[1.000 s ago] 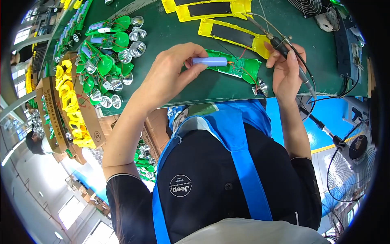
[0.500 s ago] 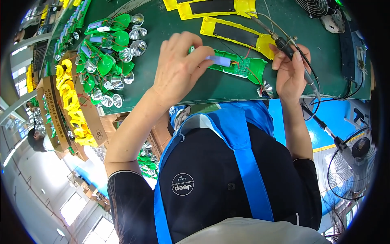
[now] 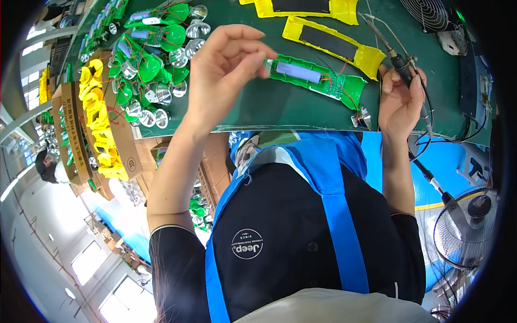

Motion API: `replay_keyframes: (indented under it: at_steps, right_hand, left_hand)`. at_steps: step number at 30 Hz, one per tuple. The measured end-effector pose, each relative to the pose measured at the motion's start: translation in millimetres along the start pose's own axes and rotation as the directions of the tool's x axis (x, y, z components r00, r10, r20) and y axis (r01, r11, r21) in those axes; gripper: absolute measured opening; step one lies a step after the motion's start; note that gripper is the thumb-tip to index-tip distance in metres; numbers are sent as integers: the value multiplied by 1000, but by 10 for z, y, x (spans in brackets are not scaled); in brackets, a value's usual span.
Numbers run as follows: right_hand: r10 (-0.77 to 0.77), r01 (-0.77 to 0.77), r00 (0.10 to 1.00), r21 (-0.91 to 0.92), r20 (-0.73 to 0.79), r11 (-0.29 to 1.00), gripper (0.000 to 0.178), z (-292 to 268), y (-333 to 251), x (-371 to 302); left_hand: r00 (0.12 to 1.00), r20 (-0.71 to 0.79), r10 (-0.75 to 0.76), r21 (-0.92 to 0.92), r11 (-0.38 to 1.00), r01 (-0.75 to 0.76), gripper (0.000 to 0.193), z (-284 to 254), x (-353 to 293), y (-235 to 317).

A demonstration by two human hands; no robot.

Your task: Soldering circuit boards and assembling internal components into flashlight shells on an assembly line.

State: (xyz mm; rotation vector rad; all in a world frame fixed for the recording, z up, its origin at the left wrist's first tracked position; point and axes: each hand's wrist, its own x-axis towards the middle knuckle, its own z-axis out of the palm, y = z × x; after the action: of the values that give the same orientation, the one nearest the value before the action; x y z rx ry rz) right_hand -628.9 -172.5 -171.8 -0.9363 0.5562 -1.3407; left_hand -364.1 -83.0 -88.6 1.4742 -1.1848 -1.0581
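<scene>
In front of me on the bench lies a green flashlight half-shell, open side up. A lilac cylindrical battery rests lengthwise in it, beside a small green circuit board with red wires. A silver reflector cup hangs by wires at its right end. My left hand pinches the shell's left end between thumb and forefinger; the fingertips partly hide that end. My right hand is wrapped round a soldering iron with a black handle, its metal end pointing up and away from the shell.
Yellow half-shells with black pads lie behind. Wired green shells with reflectors crowd the left side, near a cardboard box edged with yellow parts. A grey fan-like unit stands far right; a floor fan is lower right.
My left hand has moved off the battery to the shell's left end. The battery now lies flatter in the shell. The whole view has shifted slightly; my right hand keeps the soldering iron.
</scene>
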Motion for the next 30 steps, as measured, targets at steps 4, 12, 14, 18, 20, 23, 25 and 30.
replay_keyframes:
  at_steps: [4, 12, 14, 18, 20, 23, 25, 30]
  right_hand:
    - [40, -39, 999, -58, 13, 998, 26, -49, -130, -9]
    - [27, -29, 1000, -165, -16, 986, 24, -327, -367, -143]
    - [18, -23, 999, -176, -32, 984, 23, -310, -380, -139]
    - [42, -41, 999, -205, 0, 978, 23, -305, -390, -134]
    - [79, -79, 997, -199, -9, 977, 23, -323, -389, -128]
    - [120, -111, 993, -240, 20, 964, 24, -302, -432, -99]
    - [185, -167, 982, -276, 38, 947, 25, -270, -485, -100]
    - [252, -207, 960, -305, 118, 929, 24, -282, -535, -4]
  left_hand:
    - [993, 1, 120, 5, 993, -120, 17, 159, -2, -12]
    - [977, -82, 199, 521, 844, -128, 19, -89, -26, -42]
    - [961, -118, 251, 509, 846, -159, 23, -67, -8, -29]
    - [931, 100, 352, 428, 829, -360, 30, 188, -27, 68]
    - [856, 305, 417, 513, 686, -517, 41, 403, -13, 78]
    - [825, 335, 455, 572, 598, -562, 37, 548, -21, -49]
    - [855, 245, 457, 504, 694, -515, 29, 496, -32, -114]
    - [817, 317, 483, 546, 611, -573, 22, 361, 65, -71]
